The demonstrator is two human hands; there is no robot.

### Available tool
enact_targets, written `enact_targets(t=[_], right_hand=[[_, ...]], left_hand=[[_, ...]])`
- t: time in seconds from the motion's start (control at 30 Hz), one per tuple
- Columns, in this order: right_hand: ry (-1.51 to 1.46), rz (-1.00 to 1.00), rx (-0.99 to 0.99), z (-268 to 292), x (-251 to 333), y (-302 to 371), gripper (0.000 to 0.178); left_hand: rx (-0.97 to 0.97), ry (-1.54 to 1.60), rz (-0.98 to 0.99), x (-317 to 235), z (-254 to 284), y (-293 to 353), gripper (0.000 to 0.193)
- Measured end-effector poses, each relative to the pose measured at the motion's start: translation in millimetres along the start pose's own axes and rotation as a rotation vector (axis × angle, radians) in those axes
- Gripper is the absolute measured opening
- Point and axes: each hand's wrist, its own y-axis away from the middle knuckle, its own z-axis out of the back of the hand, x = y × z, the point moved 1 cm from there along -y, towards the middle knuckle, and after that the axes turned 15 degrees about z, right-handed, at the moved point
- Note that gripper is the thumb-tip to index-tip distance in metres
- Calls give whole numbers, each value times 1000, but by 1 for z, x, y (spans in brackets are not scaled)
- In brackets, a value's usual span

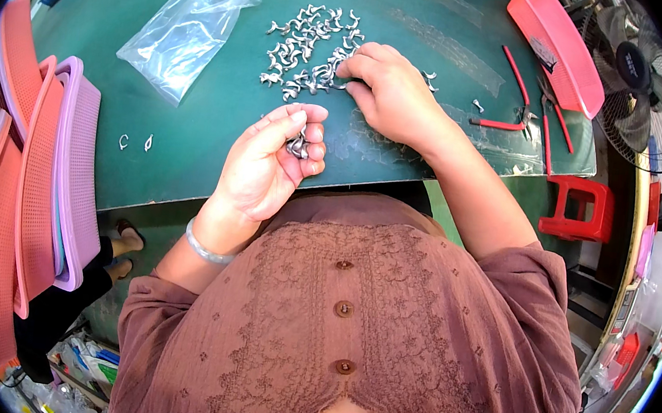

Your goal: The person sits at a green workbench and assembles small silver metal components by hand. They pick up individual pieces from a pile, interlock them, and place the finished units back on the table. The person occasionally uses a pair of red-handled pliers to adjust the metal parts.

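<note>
My left hand (266, 155) is closed, palm up, near the front edge of the table. Several small curved silvery metal pieces (298, 147) lie cupped in its fingers, the thumb resting over them. Farther off, a loose pile of the same curved metal pieces (291, 51) is spread on the green tabletop. My right hand (395, 92) reaches to the right side of this pile. Its fingers are curled together and touch the pieces there; what sits between the fingertips is hidden.
A clear plastic bag (192, 31) lies left of the pile. Two small pale pieces (136, 142) rest at the table's left. Red-handled pliers (511, 104), a pink basket (561, 49) and a fan (632, 69) stand right. Stacked colored baskets (76, 172) line the left; a red stool (578, 208) stands below.
</note>
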Motion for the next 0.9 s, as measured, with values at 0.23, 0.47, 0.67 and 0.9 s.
enact_targets(t=[0.23, 0.47, 0.67, 0.9], right_hand=[[-10, -22, -17, -6, 5, -2, 11], [-180, -38, -114, -3, 5, 3, 6], [-545, -173, -137, 7, 28, 5, 6], [-505, -90, -96, 10, 36, 10, 4]], left_hand=[[-7, -11, -3, 1, -1, 0, 22], [2, -38, -17, 2, -1, -1, 23], [-78, -91, -20, 0, -6, -4, 21], [-151, -118, -29, 2, -9, -9, 8]])
